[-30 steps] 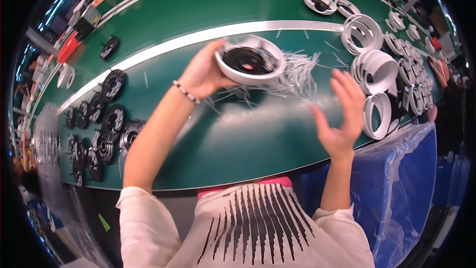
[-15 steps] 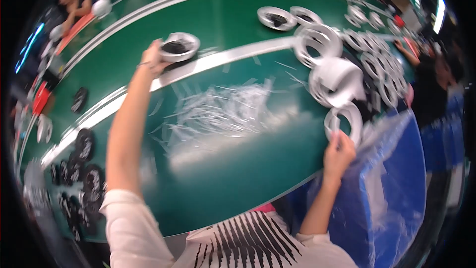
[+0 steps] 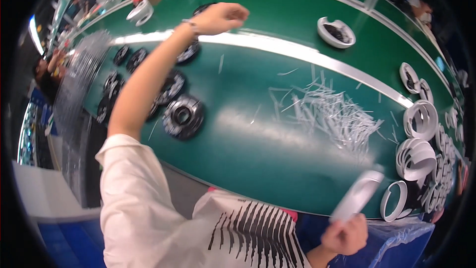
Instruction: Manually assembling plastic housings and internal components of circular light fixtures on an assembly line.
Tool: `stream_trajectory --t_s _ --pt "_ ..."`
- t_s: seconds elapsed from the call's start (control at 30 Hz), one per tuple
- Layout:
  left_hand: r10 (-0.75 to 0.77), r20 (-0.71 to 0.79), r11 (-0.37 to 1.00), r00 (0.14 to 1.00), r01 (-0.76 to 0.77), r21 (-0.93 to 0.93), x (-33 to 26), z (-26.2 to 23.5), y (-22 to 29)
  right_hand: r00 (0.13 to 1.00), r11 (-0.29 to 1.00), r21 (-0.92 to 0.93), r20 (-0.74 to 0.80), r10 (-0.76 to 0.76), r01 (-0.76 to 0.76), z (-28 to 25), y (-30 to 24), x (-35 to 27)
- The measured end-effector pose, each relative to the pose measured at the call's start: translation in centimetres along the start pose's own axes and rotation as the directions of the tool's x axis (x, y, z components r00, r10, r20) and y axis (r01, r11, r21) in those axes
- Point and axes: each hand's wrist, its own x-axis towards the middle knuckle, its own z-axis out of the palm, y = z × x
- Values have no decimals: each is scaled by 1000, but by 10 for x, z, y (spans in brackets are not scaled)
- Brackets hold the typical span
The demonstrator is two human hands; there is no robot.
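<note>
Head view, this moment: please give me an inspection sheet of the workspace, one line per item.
Surface: green bench with a pale strip running along it.
Job's things: white ring in the right hand; more white rings stacked at the right edge; black round parts lying at the left.
Clutter: loose white slivers scattered mid-bench.
Hands: left hand reaches far over the bench, fingers curled, nothing visibly held; right hand grips the white ring low at the near edge.
Cables: nothing seen.
Surroundings: white dish with dark contents beyond the strip; blue plastic sheet below the bench edge; another person at far left.
</note>
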Motion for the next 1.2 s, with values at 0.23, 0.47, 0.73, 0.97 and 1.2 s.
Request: stream_trajectory --t_s 0.23,0.47,0.73,0.97,1.2 --pt "-85 176 816 981 -33 576 -188 0 1 830 994 69 557 37 -90 61 -32 5" --pt "-82 283 905 956 -48 423 -179 31 22 798 991 114 602 -18 -64 58 -24 44" --pt "-43 458 939 888 -120 322 -145 34 44 494 984 36 868 56 -173 56 -5 40" --pt "28 301 979 953 35 -201 -139 26 32 835 798 436 531 144 -415 61 15 39" --pt "-264 -136 326 955 -44 -944 -119 93 80 723 123 771 512 463 -625 107 17 70"
